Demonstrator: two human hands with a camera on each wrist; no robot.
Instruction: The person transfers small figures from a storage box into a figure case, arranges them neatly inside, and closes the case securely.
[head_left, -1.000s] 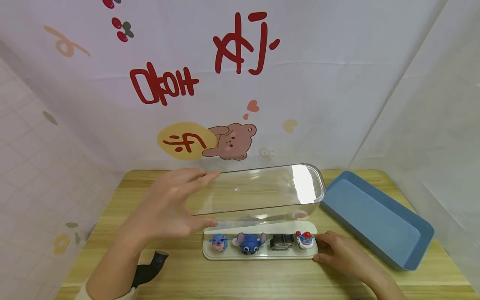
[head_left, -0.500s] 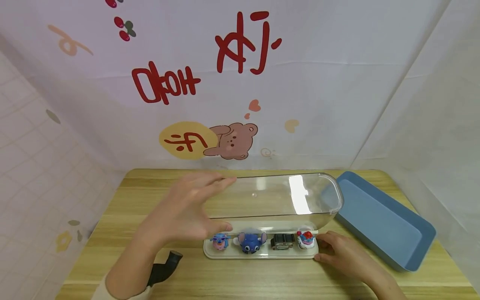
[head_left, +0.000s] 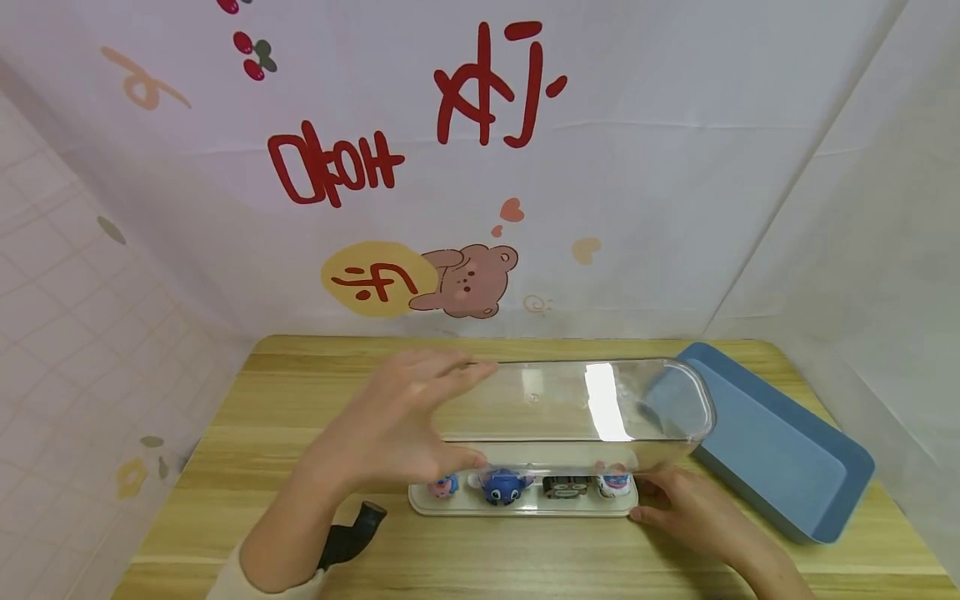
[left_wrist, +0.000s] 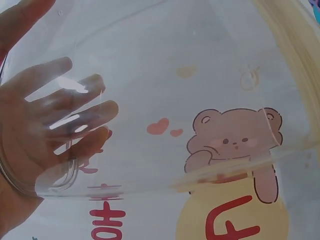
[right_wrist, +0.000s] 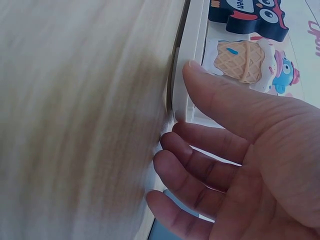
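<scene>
My left hand (head_left: pixel 408 417) grips a clear plastic cover (head_left: pixel 555 400) by its left end, thumb on the near side and fingers on the far side. The cover hangs tilted over the back part of a long white base (head_left: pixel 525 510). On that base stand a small blue-and-pink figurine (head_left: pixel 444 486), a big-eared blue figurine (head_left: pixel 504 487), a dark blocky figurine (head_left: pixel 566 487) and an ice-cream figurine (head_left: pixel 615 485). With thumb on its edge and fingers curled at its end, my right hand (head_left: pixel 690 512) holds the base's right end.
A blue rectangular tray (head_left: pixel 757 442) lies angled on the right of the wooden table (head_left: pixel 487 567), partly behind the cover. White sheeting (head_left: pixel 637 183) with printed red characters and a bear forms the back wall. A black curved piece (head_left: pixel 352 537) is by my left wrist.
The left hand has carried the clear cover rightward and down, so it now overlaps the tops of the figurines in the head view. The right hand stays at the base's end.
</scene>
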